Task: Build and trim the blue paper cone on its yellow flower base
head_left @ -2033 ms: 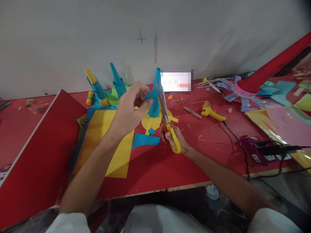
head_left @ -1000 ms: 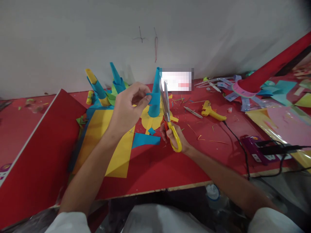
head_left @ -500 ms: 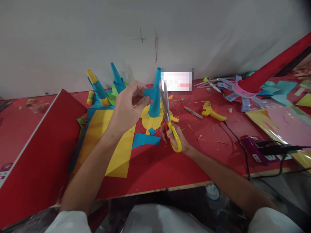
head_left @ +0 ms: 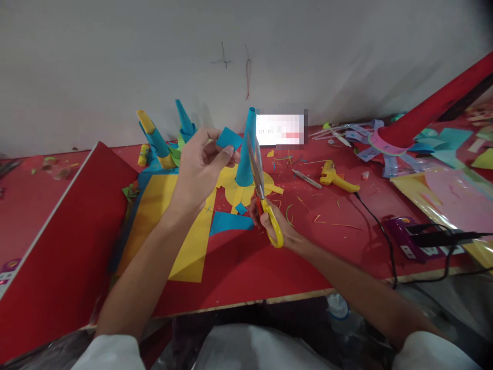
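Between thumb and fingers, my left hand (head_left: pixel 202 167) pinches a small blue paper piece (head_left: pixel 230 139), held up above the table. My right hand (head_left: pixel 269 218) grips scissors (head_left: pixel 260 177) with yellow and red handles; their blades point up, slightly apart, to the right of the paper and not touching it. Behind both hands a blue paper cone (head_left: pixel 245 154) stands upright on a yellow paper base (head_left: pixel 264 182) with tabs. In front of that base lie a blue paper offcut (head_left: pixel 231 222) and a tiny blue square (head_left: pixel 241 208).
Yellow sheets (head_left: pixel 188 257) lie to the left, beside a leaning red board (head_left: pixel 73 246). A yellow glue gun (head_left: pixel 339 180), a marker (head_left: pixel 307 179) and a purple power strip (head_left: pixel 408 239) with cables are on the right. More paper cones (head_left: pixel 156 141) stand at back left.
The blue paper piece has tilted and risen slightly as my left hand turned it. My right hand and the scissors have shifted a little left and down.
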`<state>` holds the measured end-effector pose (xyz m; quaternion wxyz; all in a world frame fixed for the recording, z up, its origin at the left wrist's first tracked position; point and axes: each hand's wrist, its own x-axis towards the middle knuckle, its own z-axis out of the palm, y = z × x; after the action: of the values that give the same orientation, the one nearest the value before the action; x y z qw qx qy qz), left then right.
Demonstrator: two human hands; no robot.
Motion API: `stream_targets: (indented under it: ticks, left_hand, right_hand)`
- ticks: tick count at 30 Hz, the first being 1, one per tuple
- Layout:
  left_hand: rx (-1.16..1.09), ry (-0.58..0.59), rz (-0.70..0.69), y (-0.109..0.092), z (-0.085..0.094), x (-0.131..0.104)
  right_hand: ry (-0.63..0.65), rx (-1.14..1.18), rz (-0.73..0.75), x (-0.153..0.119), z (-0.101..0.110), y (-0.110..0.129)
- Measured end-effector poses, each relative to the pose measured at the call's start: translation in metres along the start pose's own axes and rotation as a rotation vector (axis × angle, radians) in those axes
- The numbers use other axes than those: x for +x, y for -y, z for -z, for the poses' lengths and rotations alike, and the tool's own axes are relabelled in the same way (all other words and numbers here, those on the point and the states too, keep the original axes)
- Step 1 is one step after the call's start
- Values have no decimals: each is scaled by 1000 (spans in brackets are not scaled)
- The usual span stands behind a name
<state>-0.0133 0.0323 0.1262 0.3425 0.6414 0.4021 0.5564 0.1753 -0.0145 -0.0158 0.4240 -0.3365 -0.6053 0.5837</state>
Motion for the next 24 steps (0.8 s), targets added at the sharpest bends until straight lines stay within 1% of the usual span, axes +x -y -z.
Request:
stream_targets:
  ticks: [3,6,10,14,20,24]
  left_hand:
    - [-39,4,17,1,-4,-2]
    - [17,41,9,1,-7,-4]
    - [123,61,8,-2,-10,-8]
    - [44,111,51,-6,-11,-8]
    - [-38,40,110,-5,-11,-8]
    - [-50,44,132,-7,-13,-9]
  right_hand:
    - [-3,-61,74,-2,1,7]
    - [-21,-88,54,-2,3,11]
    - [-39,-85,54,-1,4,8]
    - [-57,-95,71,-1,5,4]
    - [-53,-123,63,-1,4,11]
    - [-46,-179,49,-1,2,21]
